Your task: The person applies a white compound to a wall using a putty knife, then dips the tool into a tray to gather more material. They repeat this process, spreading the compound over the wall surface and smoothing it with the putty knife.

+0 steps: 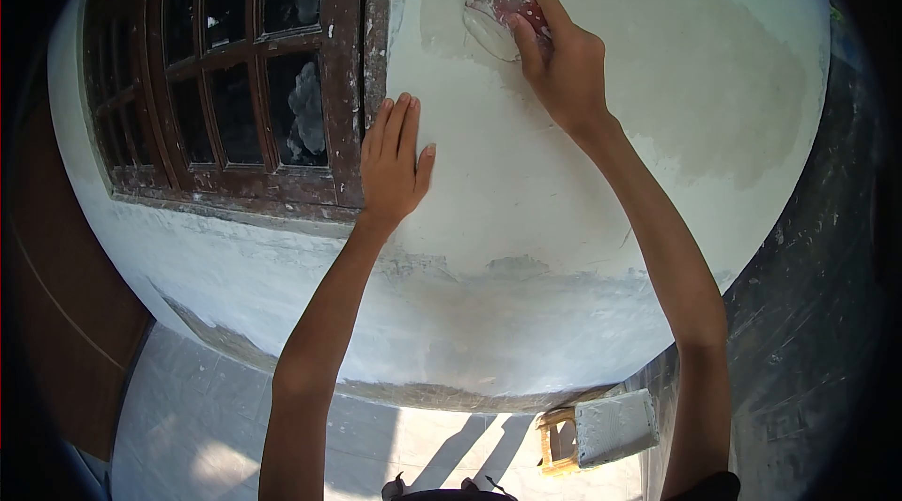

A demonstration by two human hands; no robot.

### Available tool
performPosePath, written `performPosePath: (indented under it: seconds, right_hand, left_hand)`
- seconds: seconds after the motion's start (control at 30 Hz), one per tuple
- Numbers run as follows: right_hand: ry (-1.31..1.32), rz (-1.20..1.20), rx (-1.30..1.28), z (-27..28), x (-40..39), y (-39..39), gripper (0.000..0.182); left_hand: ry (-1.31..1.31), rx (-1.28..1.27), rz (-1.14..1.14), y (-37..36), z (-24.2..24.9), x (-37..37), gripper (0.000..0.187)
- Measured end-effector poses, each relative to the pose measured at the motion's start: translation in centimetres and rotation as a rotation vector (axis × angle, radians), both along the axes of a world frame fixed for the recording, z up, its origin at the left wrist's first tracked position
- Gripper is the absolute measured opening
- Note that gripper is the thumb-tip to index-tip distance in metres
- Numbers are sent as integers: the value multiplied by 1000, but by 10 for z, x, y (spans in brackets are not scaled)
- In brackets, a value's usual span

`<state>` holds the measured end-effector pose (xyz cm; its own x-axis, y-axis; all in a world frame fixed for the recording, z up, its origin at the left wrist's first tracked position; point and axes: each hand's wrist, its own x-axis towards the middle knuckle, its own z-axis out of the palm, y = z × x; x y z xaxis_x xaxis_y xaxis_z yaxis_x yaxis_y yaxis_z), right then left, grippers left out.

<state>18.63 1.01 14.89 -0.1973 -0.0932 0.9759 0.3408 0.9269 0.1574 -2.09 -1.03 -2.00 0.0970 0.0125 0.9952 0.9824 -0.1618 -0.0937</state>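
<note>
My right hand (571, 74) grips a reddish-brown hand scraper (501, 0) smeared with white putty. Its lower edge meets a pale clump of putty (489, 35) against the wall (526, 182), high up and right of the window. Lower and to the left, my left hand (391, 161) lies flat on the wall, fingers stretched upward beside the window frame (349, 69). Darker, damp-looking putty (752, 116) covers a broad patch of wall to the right of my right hand.
Dark glass panes sit in the brown wooden window (211, 88) on the left. Below, a putty-stained white container (616, 428) rests on a small yellowish stool (556, 445) near the wall's foot. Grey tiled floor (202, 416) runs along the base. A dark surface (799, 304) stands at the right.
</note>
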Motion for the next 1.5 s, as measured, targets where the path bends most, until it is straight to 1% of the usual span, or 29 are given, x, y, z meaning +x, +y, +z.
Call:
performPosePath:
  seconds: [0.07, 0.1, 0.17, 0.2, 0.27, 0.3, 0.37, 0.4, 0.53, 0.63, 0.7, 0.77, 0.8, 0.87, 0.9, 0.97, 1.03, 1.1, 1.13, 1.2, 1.3, 1.37, 1.5]
  right_hand:
    - [-32, -56, 97, -5, -1, -4, 14]
    - [-31, -65, 96, -8, -2, -4, 14]
    - [-70, -209, 260, -17, -4, -7, 10]
    - [-71, -217, 256, -21, -4, -8, 10]
    - [-155, -288, 432, -30, -6, -11, 16]
    - [-157, -292, 426, -37, -8, -11, 16]
    - [-153, -393, 576, -53, -11, -4, 27]
    - [-174, -448, 579, -61, -12, -1, 34]
    - [-188, -521, 632, -86, -18, 14, 38]
    - [-187, -485, 626, -115, -15, 19, 37]
    - [-263, -486, 581, -149, -9, 18, 34]
    - [-315, -411, 528, -184, -7, 10, 38]
    - [-316, -413, 524, -190, -3, -2, 38]
    - [-318, -282, 323, -187, 3, -18, 40]
    - [-312, -283, 333, -174, 5, -22, 40]
    - [-205, -245, 271, -138, 10, -29, 44]
    - [-157, -301, 337, -94, 8, -30, 48]
    - [-128, -336, 462, -55, -2, -24, 46]
    - [-134, -334, 452, -41, -8, -20, 46]
    - [-113, -386, 578, -23, -21, -14, 43]
    - [-134, -441, 596, -32, -37, -5, 40]
    - [-138, -466, 614, -52, -43, 6, 39]
    - [-232, -416, 576, -107, -41, 14, 45]
  left_hand:
    - [26, -18, -23, 1, -1, -4, 56]
    - [27, -19, -32, 2, -1, -4, 56]
    - [26, 0, -62, 4, -2, -5, 56]
    - [26, -4, -70, 5, -2, -5, 56]
    - [28, -36, -63, 4, -2, -8, 56]
    - [28, -42, -68, 5, -4, -9, 56]
    - [1, -34, -140, 8, -5, -10, 55]
    - [2, -34, -143, 8, -4, -11, 55]
    - [-25, -54, -221, 7, -7, -13, 51]
    - [-43, -14, -236, 9, -10, -13, 49]
    - [-44, 20, -234, 11, -8, -14, 49]
    - [-55, -8, -222, 9, -9, -15, 48]
    - [-56, -12, -225, 7, -11, -14, 48]
    - [-51, -18, -237, 7, -8, -15, 48]
    - [-46, -8, -236, 9, -6, -15, 48]
    - [-59, 6, -276, 10, -9, -14, 47]
    - [-63, 3, -276, 10, -7, -13, 48]
    - [-71, -15, -273, 8, -8, -13, 48]
    - [-68, -21, -256, 8, -9, -13, 48]
    - [-63, -33, -239, 8, -8, -14, 48]
    - [-57, -36, -231, 8, -10, -13, 49]
    - [-103, -14, -268, 9, -10, -13, 49]
    - [-154, 63, -313, 15, -12, -16, 48]
